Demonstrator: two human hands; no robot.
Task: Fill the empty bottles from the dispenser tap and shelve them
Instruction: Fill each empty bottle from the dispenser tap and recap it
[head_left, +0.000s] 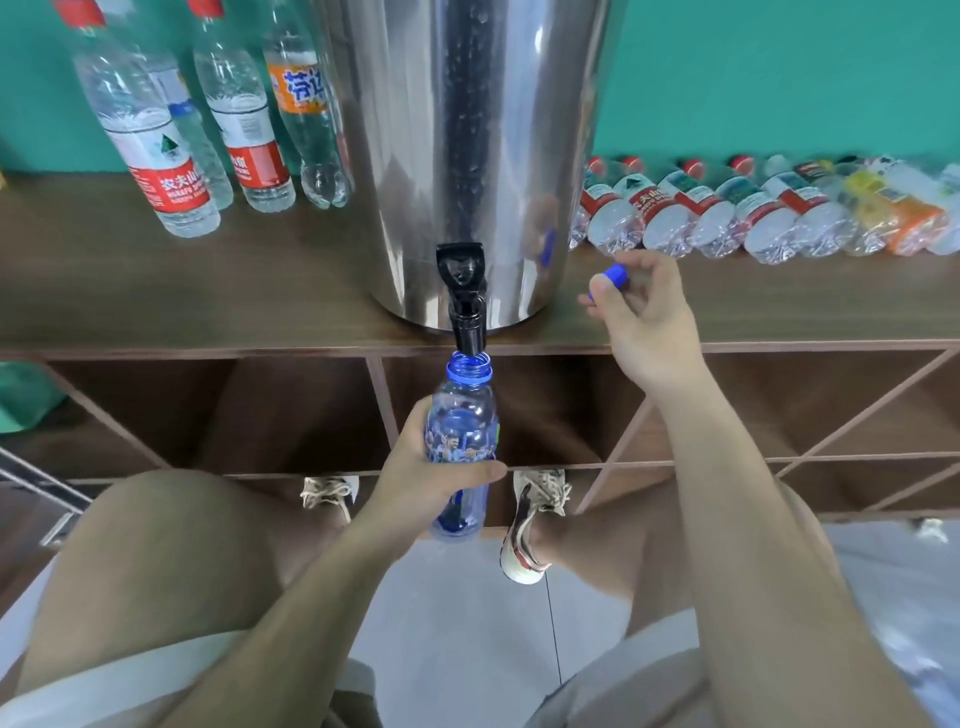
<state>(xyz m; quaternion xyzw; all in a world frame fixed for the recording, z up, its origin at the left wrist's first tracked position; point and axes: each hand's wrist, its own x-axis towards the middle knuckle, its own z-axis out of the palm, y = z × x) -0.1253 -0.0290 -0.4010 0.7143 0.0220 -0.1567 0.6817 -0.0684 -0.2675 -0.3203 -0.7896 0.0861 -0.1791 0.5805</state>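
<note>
Filling step, at the front edge of the shelf top (208, 296).
Gripping the uncapped blue bottle (462, 415) in the curled left hand (415, 478), mouth just under the black tap (467, 317); pinching the blue cap (616, 274) in the right hand (644, 322); next, likely opening the tap with the mouth kept steady.

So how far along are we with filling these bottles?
Done: several capped bottles stand upright left of the dispenser, holding water. In hand: the left hand holds an uncapped blue bottle with its mouth under the tap, and the right hand pinches a blue cap; no stream shows yet. Left: a row of bottles lying on their sides to the right, seemingly empty.
</note>
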